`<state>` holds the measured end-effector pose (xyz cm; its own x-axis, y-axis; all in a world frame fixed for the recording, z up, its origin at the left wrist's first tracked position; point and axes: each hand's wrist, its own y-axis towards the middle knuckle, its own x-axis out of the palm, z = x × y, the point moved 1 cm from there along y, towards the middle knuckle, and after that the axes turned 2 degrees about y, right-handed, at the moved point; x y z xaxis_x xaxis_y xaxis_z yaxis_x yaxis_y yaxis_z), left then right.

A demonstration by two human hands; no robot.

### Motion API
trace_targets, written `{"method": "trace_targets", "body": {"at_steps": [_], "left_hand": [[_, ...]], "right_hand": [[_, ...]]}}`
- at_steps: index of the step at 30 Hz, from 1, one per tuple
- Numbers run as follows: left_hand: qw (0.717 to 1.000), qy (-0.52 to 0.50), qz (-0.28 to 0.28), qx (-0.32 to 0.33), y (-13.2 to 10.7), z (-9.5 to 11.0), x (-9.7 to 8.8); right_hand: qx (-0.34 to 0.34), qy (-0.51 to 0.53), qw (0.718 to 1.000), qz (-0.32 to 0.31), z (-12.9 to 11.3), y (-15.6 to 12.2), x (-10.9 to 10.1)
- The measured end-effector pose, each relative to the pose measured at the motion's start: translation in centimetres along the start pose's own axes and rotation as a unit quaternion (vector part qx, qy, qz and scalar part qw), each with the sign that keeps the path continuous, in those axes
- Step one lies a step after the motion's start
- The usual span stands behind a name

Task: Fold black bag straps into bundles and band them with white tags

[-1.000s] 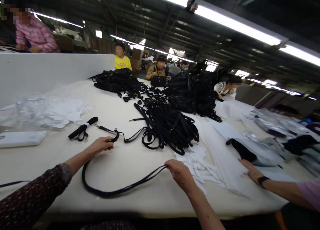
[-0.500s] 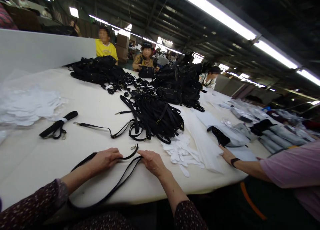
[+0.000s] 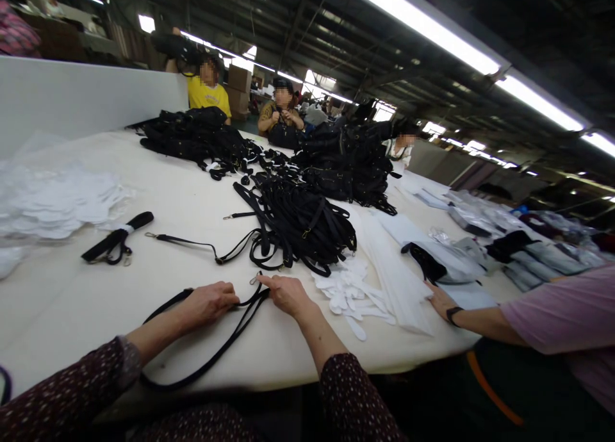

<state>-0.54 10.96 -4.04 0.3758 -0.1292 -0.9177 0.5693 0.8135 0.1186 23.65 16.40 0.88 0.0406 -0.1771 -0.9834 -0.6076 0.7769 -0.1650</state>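
A thin black bag strap (image 3: pixel 207 367) loops over the table's near edge, with a metal snap hook (image 3: pixel 255 278) at its end. My left hand (image 3: pixel 211 303) is closed on one length of the strap. Close to the hook, my right hand (image 3: pixel 286 294) pinches the strap where its lengths come together. Beyond my hands lies a heap of black straps (image 3: pixel 312 227), with one strap (image 3: pixel 187 242) stretched out leftward from it. To the left rests a folded strap bundle (image 3: pixel 115 240) with a white band around it.
White paper pieces (image 3: pixel 343 294) lie right of my hands, and a stack of white pieces (image 3: pixel 62 198) sits far left. Black bags (image 3: pixel 341 160) are piled farther back. A co-worker's hand (image 3: pixel 439 301) touches white sheets at right. Other people stand behind the table.
My right hand has shifted slightly left and away from me, bringing the strap lengths together by the hook. My left hand still grips the strap.
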Motion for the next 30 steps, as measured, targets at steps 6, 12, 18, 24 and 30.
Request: {"method": "trace_targets", "body": {"at_steps": [6, 12, 18, 24, 30], "left_hand": [[1.000, 0.008, 0.005, 0.005, -0.2, 0.0, -0.1], [0.999, 0.020, 0.007, -0.037, -1.3, 0.4, -0.5], [0.995, 0.043, 0.040, -0.078, -1.7, 4.9, 0.3], [0.991, 0.081, 0.031, -0.102, -1.2, 5.6, 0.6], [0.992, 0.081, 0.014, -0.092, -1.3, 4.1, 0.4]], "right_hand": [[0.011, -0.004, 1.000, -0.012, 0.0, 0.3, -0.2], [0.058, -0.002, 0.998, 0.008, 0.8, -0.4, 1.0], [0.072, 0.001, 0.996, 0.054, 0.2, -0.7, 1.6], [0.096, 0.027, 0.993, 0.064, 0.5, -1.7, 2.2], [0.124, 0.076, 0.987, 0.064, 1.3, -2.5, 2.4]]}}
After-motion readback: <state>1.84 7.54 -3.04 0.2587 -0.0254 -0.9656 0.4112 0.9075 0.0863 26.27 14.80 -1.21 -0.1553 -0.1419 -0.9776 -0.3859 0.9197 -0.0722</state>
